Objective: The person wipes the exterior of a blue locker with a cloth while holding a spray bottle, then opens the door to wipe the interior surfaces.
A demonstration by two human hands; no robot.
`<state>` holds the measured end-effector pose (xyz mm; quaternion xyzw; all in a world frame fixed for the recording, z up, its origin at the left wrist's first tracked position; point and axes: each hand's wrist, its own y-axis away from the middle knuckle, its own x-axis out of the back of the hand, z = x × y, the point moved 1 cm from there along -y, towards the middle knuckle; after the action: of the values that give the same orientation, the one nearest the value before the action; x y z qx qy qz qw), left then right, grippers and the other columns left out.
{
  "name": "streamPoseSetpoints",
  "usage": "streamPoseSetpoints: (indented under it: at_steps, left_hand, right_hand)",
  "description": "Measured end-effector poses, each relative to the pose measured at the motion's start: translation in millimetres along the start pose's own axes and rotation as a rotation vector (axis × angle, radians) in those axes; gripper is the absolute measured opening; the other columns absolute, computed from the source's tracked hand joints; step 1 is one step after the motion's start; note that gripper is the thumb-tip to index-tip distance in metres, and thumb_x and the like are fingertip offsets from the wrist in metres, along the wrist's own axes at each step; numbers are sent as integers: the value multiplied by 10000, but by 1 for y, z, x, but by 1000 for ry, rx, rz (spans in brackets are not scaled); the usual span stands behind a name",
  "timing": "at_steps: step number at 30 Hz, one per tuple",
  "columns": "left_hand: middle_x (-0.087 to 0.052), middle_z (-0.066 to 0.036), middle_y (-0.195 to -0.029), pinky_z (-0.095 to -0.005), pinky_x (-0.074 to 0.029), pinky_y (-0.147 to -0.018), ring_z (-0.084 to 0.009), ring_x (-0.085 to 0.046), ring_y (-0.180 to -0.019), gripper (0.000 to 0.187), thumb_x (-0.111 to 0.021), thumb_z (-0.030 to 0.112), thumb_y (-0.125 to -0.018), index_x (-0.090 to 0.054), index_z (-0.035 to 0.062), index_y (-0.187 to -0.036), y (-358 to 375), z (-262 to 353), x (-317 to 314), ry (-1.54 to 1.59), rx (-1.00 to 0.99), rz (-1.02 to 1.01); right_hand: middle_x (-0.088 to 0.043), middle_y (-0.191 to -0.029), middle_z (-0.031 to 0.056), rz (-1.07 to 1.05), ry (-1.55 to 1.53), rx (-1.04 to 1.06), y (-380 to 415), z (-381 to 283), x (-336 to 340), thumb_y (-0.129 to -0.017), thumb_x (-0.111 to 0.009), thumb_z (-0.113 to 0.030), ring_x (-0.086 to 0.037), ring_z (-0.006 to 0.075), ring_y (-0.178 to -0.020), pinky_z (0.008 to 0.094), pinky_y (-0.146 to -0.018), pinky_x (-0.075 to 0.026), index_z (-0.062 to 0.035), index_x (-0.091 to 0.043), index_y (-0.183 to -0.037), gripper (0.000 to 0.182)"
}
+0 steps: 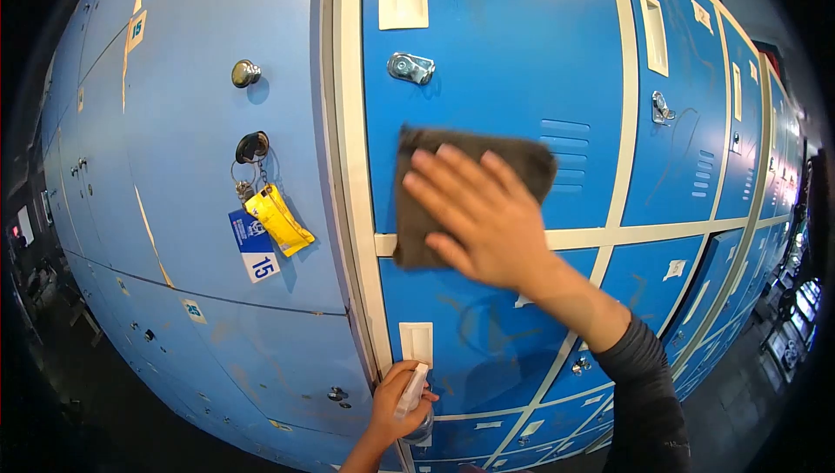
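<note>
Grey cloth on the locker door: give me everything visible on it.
The cloth is dark grey-brown, soft and matte, like microfibre, folded into a rough rectangle. It lies flat against the blue locker door, its lower edge crossing the cream divider strip below that door. The right hand presses on it with fingers spread, covering its lower right part. Its edges look slightly blurred. The left hand, lower down, holds a small clear bottle and does not touch it.

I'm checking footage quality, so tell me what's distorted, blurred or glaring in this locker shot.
Head view: strong fisheye bends the blue lockers into curves, with black vignette corners; the right hand on the dark cloth is slightly motion-blurred; soft glare on the open door beside the yellow key tag; left hand holds a small bottle, sharp enough.
</note>
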<state>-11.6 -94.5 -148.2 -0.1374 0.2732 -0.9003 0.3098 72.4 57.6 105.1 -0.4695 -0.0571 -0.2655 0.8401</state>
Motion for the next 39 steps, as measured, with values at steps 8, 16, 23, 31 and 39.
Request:
streamPoseSetpoints:
  at_steps: [8, 16, 23, 31, 39]
  left_hand:
    - [-536, -166, -1137, -301, -586, -704, -212, -676, -777, 266, -628, -44, -709, -585, -82, -969, -2, 9, 5, -169, -33, -35]
    - [-526, -156, -1141, -306, -589, -701, -210, -672, -764, 266, -600, -61, -708, -581, -84, -973, -2, 3, 1, -152, -69, -9]
    - [-481, -151, -1162, -315, -588, -673, -226, -680, -768, 321, -587, -68, -711, -558, -85, -1031, -1, 7, -6, -133, -56, 9]
    - [-463, -175, -1144, -340, -592, -708, -276, -688, -824, 344, -572, -127, -726, -499, -92, -1060, 2, 4, -10, -130, -80, 32]
    - [-578, -121, -902, -320, -569, -704, -262, -699, -824, 414, -588, -94, -784, -434, -22, -1163, 4, -2, -11, 24, 20, 108]
  right_hand:
    - [-412, -1464, 82, 514, 336, -166, -85, 131, 44, -913, -507, -347, -343, 268, -1374, 466, -1130, -211, -145, -433, -1406, 538]
    - [-386, -1485, 83, 156, 48, -108, -24, 23, 5, -805, -624, -374, -322, 254, -1390, 476, -1135, -183, -136, -425, -1413, 683]
    - [-359, -1505, 35, -52, 29, 176, 25, -31, -25, -816, -598, -418, -289, 209, -1410, 441, -1154, -153, -161, -396, -1434, 699]
    - [-418, -1459, 75, 375, 234, -179, -39, 94, 32, -846, -573, -381, -361, 265, -1363, 478, -1128, -204, -181, -464, -1386, 587]
    - [-414, -1460, 81, 534, 384, -216, -57, 118, 37, -926, -481, -376, -351, 269, -1369, 452, -1131, -205, -158, -442, -1402, 525]
